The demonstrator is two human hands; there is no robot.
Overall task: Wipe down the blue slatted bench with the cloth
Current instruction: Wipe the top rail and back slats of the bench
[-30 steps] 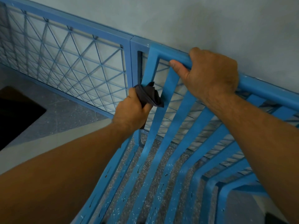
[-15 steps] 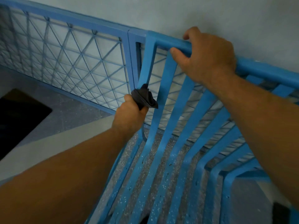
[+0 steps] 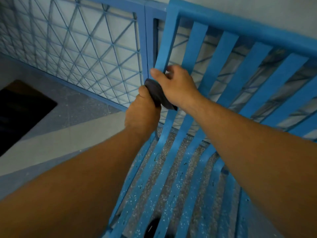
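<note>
On the end slat (image 3: 165, 48) of the bench (image 3: 240, 30) backrest, at mid-height, the cloth (image 3: 157, 96) sat bunched against the paint, clenched in the grip of the left hand (image 3: 142, 115). The right hand (image 3: 176, 85), touching it from above, clasped the slat, fingers curled behind. Judged step: wiping this first slat, the other slats (image 3: 229, 42) apparently outstanding; the next move called for drawing the cloth along the slat under pressure, clear of the mesh railing (image 3: 77, 45) beside.
</note>
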